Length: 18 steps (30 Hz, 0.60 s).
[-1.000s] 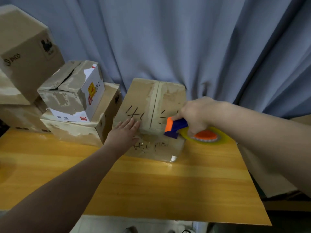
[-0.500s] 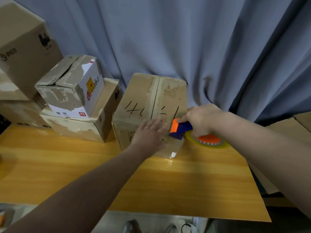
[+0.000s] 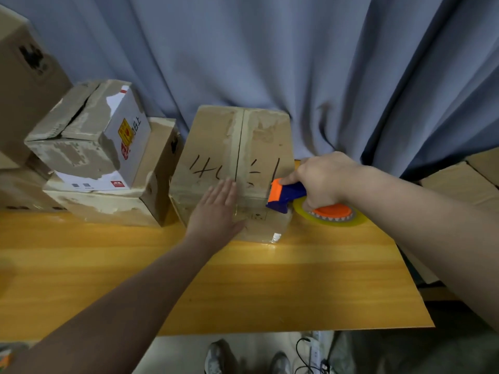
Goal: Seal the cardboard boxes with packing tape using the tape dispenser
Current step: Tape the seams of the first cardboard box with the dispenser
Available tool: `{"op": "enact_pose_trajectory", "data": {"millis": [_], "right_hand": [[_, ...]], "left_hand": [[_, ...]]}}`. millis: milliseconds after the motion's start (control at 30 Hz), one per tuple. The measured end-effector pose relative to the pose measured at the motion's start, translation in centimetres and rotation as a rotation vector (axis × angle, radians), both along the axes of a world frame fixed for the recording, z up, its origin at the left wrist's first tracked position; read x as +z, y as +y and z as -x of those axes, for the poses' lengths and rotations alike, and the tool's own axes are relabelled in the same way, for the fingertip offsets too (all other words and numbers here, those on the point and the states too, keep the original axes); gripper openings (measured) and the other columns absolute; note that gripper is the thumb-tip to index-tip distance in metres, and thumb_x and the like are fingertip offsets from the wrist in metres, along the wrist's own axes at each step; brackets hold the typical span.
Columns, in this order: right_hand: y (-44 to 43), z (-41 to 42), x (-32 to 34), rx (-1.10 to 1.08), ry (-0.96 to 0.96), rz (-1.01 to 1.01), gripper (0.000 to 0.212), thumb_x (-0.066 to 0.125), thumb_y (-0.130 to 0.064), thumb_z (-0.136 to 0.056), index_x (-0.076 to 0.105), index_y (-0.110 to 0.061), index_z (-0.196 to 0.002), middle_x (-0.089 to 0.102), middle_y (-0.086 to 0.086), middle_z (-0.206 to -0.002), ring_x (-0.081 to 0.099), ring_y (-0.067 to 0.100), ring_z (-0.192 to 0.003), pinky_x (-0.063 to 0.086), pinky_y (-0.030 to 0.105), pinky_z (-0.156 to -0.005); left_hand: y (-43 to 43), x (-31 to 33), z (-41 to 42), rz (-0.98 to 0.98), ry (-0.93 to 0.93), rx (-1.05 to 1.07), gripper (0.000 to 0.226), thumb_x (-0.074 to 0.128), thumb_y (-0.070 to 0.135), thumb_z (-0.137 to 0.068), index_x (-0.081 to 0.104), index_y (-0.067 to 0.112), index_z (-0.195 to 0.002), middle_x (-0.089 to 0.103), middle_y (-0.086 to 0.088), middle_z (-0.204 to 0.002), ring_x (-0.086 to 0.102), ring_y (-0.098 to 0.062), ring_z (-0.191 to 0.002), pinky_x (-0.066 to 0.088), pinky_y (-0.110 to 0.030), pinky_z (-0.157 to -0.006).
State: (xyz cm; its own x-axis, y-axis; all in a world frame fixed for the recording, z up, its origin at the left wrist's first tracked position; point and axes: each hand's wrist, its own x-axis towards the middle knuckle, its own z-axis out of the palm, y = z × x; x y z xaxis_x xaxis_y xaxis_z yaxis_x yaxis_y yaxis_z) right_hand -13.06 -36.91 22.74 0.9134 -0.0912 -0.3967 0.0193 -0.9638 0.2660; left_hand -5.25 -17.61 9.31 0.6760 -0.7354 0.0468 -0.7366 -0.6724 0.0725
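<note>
Left hand (image 3: 216,209): flat, fingers straight and together, palm pressed on the front top edge of the brown cardboard box with black handwritten marks (image 3: 237,147), fingertips reaching onto its top near the centre seam. It grips nothing.

Right hand (image 3: 324,179): fingers curled round the handle of the blue and orange plastic tape dispenser (image 3: 286,195), thumb up by the orange head. The orange head touches the box's front top edge on the right side. The yellowish clear tape roll with orange hub (image 3: 332,215) sits under the hand, just off the box's right side, above the worktop.

The marked box stands on the yellow wooden worktop (image 3: 243,279), toward the back, against the blue-grey curtain (image 3: 270,49). Top flaps are closed, with a pale strip along the seam. There is a glossy patch at its lower front right corner.

Just left of it, touching or nearly so, is a flat worn brown cardboard box (image 3: 108,209) with a small white and brown carton with a red-yellow label (image 3: 89,141) on top, its flaps partly lifted. Further left stands a large tan cardboard box (image 3: 21,76), partly cut off by the frame edge. More cardboard (image 3: 459,184) lies at the right, beyond the worktop. Below the near edge are grey shoes (image 3: 216,357) and a black cable (image 3: 305,354) on the floor.
</note>
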Motion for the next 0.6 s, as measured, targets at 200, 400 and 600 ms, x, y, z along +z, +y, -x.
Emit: {"op": "enact_pose_trajectory", "data": {"millis": [200, 400, 600], "right_hand": [[-0.9, 1.5, -1.5, 0.069, -0.124, 0.017, 0.067, 0.057, -0.052, -0.086, 0.029, -0.044, -0.146, 0.053, 0.003, -0.119, 0.057, 0.024, -0.104, 0.039, 0.031, -0.067], [-3.7, 3.7, -2.3, 0.087, -0.171, -0.043, 0.072, 0.051, -0.059, -0.088, 0.015, -0.047, -0.148, 0.046, 0.004, -0.115, 0.055, 0.024, -0.095, 0.042, 0.032, -0.066], [-9.8, 8.0, 0.3, 0.08, -0.174, 0.007, 0.072, 0.049, -0.065, -0.085, 0.012, -0.054, -0.146, 0.042, -0.005, -0.106, 0.052, 0.018, -0.096, 0.037, 0.03, -0.063]], "left_hand": [[-4.6, -0.4, 1.4, 0.084, 0.04, -0.16, 0.067, 0.042, 0.033, -0.099, 0.006, 0.015, -0.152, 0.004, -0.001, -0.16, 0.002, -0.013, -0.147, -0.007, -0.024, -0.115], [-4.3, -0.1, 1.2, 0.125, 0.04, -0.16, 0.065, 0.051, 0.029, -0.097, 0.018, 0.017, -0.151, 0.018, 0.001, -0.158, 0.014, -0.012, -0.145, 0.0, -0.019, -0.112], [-4.5, 0.4, 1.7, 0.083, 0.051, -0.111, 0.063, 0.046, 0.033, -0.099, 0.014, 0.022, -0.152, 0.013, 0.004, -0.159, 0.01, -0.01, -0.146, 0.007, -0.023, -0.115]]}}
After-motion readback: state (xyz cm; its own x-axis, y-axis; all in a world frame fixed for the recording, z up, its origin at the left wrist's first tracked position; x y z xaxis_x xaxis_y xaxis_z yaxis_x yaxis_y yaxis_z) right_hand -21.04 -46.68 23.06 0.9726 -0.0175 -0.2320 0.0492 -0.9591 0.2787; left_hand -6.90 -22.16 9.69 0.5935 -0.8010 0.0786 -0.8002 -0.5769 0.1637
